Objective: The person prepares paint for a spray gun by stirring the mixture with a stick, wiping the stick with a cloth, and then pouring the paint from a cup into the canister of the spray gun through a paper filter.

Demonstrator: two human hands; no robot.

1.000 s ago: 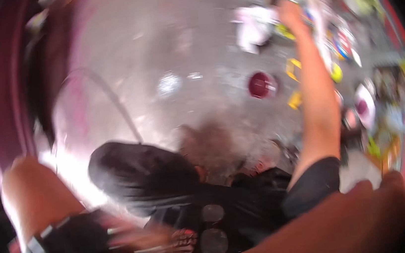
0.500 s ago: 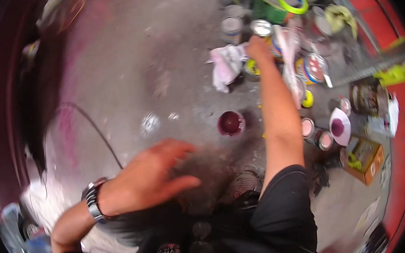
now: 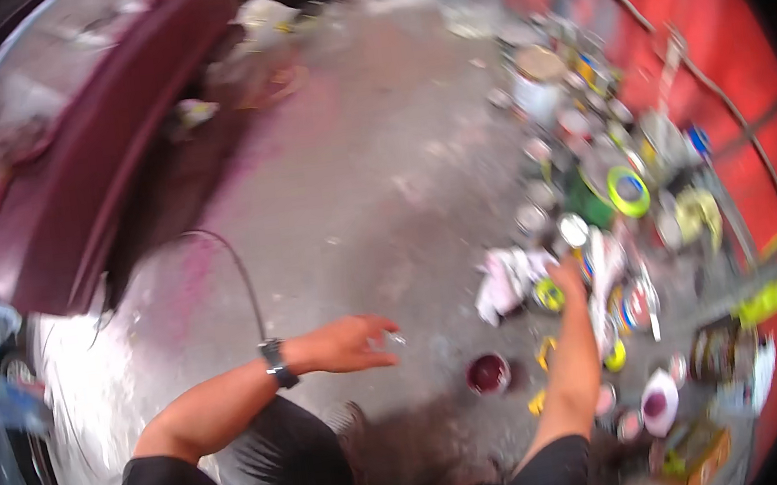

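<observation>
My left hand (image 3: 347, 344), with a dark watch (image 3: 278, 363) on its wrist, reaches out over the grey floor. Its fingers are stretched and hold nothing. Off to the right, my right hand (image 3: 565, 274) is closed at the edge of a white cloth with pinkish stains (image 3: 508, 282); blur hides the exact grip. Beside that hand lie a yellow-green tape roll (image 3: 549, 295) and a can with a shiny lid (image 3: 573, 230). A small cup of dark red paint (image 3: 488, 375) stands on the floor between my arms.
Paint cans, a green bucket (image 3: 587, 201) and a bright tape ring (image 3: 629, 191) crowd the right side along a red wall (image 3: 718, 23). A maroon car panel (image 3: 111, 159) stands at left. A dark hose (image 3: 244, 278) lies near my left hand. A cardboard box (image 3: 696, 457) sits lower right.
The view has tilted up, showing more floor and wall ahead. My left arm has stretched forward and its fingers have straightened. My right hand stays by the cloth.
</observation>
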